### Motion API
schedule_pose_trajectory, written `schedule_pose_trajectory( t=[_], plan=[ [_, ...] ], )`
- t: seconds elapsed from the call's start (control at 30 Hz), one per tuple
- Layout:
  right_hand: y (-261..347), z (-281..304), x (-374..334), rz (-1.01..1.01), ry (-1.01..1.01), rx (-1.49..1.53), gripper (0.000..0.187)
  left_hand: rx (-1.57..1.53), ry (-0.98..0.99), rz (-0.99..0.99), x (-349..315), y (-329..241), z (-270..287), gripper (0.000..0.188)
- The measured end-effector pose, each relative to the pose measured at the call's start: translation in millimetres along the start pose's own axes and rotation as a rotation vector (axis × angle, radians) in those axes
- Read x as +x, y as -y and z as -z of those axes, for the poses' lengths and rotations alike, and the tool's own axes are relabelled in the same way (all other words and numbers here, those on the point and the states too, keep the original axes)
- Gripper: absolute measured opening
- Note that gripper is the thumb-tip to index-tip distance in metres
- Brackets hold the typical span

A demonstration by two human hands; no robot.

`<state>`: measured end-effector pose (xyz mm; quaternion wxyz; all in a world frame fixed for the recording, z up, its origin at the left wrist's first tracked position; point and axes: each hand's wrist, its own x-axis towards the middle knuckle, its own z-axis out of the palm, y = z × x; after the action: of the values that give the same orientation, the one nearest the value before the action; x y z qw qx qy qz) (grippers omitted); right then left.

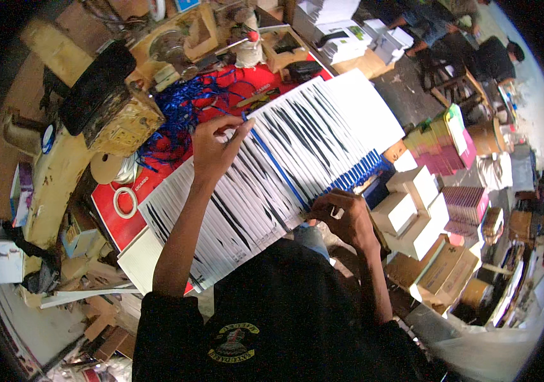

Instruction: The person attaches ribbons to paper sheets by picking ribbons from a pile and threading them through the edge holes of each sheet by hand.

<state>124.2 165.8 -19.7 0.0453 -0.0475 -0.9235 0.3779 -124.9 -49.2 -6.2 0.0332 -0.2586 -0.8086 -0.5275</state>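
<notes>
In the head view, the left hand [213,149] has its thumb and fingers pinched together on the upper end of a blue ribbon [277,165], which runs taut across a long row of white booklets [259,184] towards the right hand [347,218]. The right fingers are bunched at the ribbon's lower end (whether they clamp it, I cannot tell). Beyond the right fingers, blue ribbon ends [361,172] jut from the row's edge, so that stretch looks done; between the two hands and leftwards no such ends show, so the part beneath the left forearm seems left. Past the left fingers, a loose ribbon heap [183,99] lies on a red sheet [102,201].
</notes>
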Motion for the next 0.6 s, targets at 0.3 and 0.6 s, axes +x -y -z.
schedule_pose_trajectory(
  t=[0.3, 0.6],
  plan=[
    [26.4, 8.8, 15.7, -0.056, 0.090, 0.197, 0.028, -0.043, 0.170, 0.222, 36.9, 69.4, 4.3, 0.032],
    [68.9, 6.7, 24.1, -0.145, -0.015, 0.158, 0.070, -0.469, 0.157, 0.257, 29.2, -15.4, 38.0, 0.028]
  ],
)
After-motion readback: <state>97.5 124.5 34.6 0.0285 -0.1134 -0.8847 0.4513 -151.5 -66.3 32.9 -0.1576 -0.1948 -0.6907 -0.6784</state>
